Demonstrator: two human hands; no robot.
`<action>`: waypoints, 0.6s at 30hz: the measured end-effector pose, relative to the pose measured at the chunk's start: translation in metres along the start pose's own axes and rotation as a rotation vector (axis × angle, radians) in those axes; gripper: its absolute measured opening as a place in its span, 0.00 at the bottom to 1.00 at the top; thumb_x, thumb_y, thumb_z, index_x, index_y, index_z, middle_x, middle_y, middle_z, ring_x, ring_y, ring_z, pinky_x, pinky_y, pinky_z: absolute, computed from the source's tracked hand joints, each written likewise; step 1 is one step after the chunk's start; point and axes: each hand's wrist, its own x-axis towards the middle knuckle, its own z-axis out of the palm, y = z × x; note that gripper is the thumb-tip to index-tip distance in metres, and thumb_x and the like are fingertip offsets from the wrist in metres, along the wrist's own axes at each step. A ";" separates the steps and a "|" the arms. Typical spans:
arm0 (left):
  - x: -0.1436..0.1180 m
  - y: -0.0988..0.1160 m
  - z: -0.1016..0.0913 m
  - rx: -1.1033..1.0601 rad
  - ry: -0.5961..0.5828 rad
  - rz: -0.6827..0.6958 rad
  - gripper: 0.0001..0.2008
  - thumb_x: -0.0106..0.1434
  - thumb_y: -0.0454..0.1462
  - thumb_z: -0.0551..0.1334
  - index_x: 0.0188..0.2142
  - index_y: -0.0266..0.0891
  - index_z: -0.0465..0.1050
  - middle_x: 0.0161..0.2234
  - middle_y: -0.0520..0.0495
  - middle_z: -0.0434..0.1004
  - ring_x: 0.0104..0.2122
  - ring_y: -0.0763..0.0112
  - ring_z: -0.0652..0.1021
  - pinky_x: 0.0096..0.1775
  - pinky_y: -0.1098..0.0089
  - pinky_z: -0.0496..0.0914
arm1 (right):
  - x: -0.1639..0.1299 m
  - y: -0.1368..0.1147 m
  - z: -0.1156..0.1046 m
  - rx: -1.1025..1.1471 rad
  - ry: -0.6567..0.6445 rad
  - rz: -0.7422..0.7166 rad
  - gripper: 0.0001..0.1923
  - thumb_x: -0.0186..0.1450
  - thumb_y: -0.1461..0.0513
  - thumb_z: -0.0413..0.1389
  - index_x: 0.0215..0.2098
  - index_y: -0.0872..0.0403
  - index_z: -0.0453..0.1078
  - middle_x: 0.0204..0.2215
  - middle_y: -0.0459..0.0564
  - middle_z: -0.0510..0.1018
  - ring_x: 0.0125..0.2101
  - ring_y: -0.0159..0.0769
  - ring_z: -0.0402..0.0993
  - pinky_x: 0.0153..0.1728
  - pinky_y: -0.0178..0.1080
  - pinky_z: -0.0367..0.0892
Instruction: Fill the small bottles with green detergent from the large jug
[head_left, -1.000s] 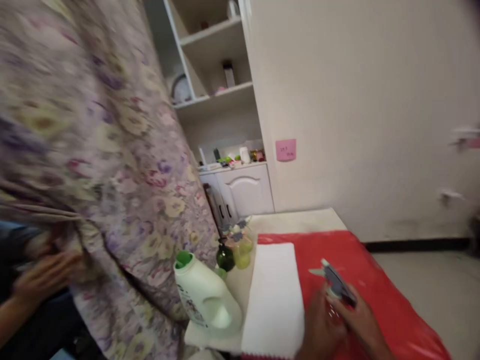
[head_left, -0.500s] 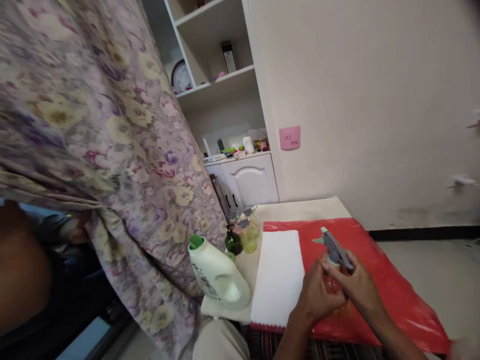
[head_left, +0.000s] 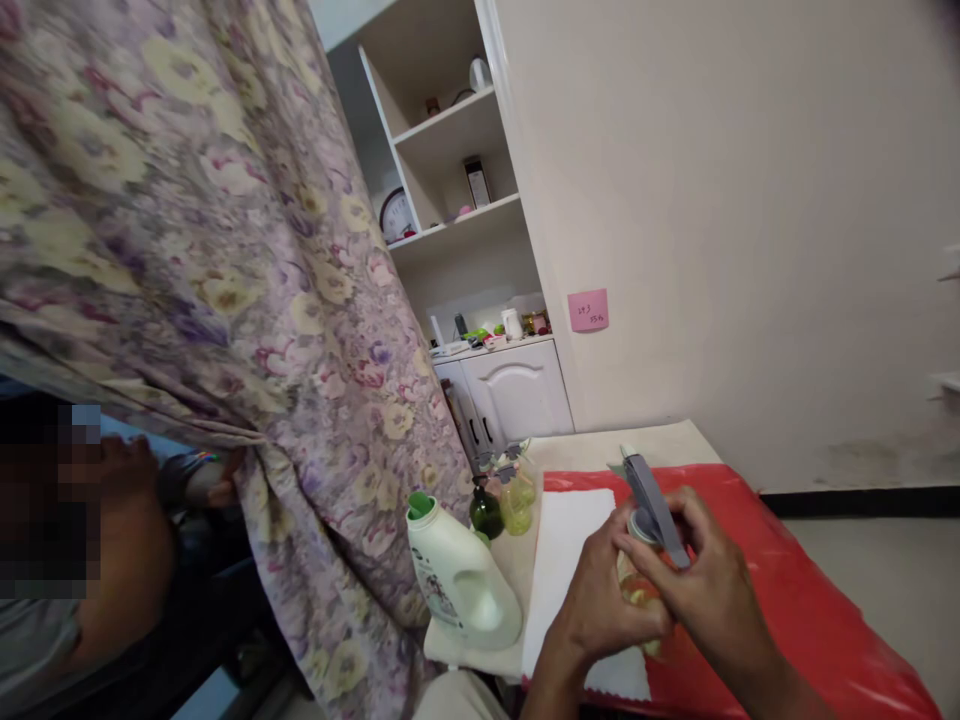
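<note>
I have both bare hands in my feed, and their fingers are closed on one thing between them: a see-through spray bottle with a grey trigger head and a pale nozzle [head_left: 652, 508]. The left hand [head_left: 604, 590] curls its fingers round the bottle's body below the pale collar; the right hand [head_left: 709, 580] bends its fingers in behind the trigger head and lays its thumb across the neck. The bottle leans, nozzle up and away from me. Its lower part is mostly covered by fingers, so I can't tell whether the orange tint there is liquid or the backdrop showing through. I see it above a glossy red plastic sheet [head_left: 806, 590], close to a white rectangular sheet with a zigzag edge [head_left: 570, 545]. Both lie on a cream tabletop [head_left: 637, 438]. Left of the white sheet stands a big pale-green handled jug [head_left: 465, 585], green at its mouth, and behind it a round dark-green bottle with a black pump [head_left: 487, 513] beside yellow-green see-through spray bottles [head_left: 516, 508]. Farther out I make out a flowered curtain [head_left: 330, 350], a white shelved cabinet [head_left: 517, 390], a pink note [head_left: 588, 311] on the wall, and another person's bare arm [head_left: 127, 560] at far left.
</note>
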 end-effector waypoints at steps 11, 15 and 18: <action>0.040 0.019 -0.011 0.049 0.072 0.020 0.36 0.44 0.24 0.61 0.55 0.38 0.61 0.43 0.49 0.74 0.41 0.67 0.75 0.49 0.66 0.69 | 0.048 -0.028 -0.007 0.060 0.036 -0.114 0.12 0.56 0.55 0.61 0.32 0.51 0.63 0.26 0.42 0.72 0.26 0.34 0.69 0.28 0.34 0.65; 0.034 0.013 -0.001 -0.003 0.088 0.029 0.31 0.44 0.24 0.60 0.50 0.38 0.64 0.43 0.49 0.75 0.42 0.66 0.75 0.47 0.67 0.69 | 0.042 -0.015 -0.008 0.019 -0.006 -0.076 0.12 0.57 0.52 0.59 0.30 0.50 0.63 0.24 0.41 0.71 0.24 0.33 0.68 0.25 0.34 0.63; 0.025 0.003 0.009 -0.016 0.119 -0.005 0.27 0.46 0.25 0.60 0.49 0.38 0.66 0.42 0.50 0.76 0.41 0.66 0.76 0.45 0.68 0.70 | 0.036 0.004 -0.007 -0.043 -0.069 -0.032 0.14 0.56 0.49 0.57 0.30 0.50 0.64 0.23 0.42 0.72 0.23 0.34 0.68 0.23 0.34 0.63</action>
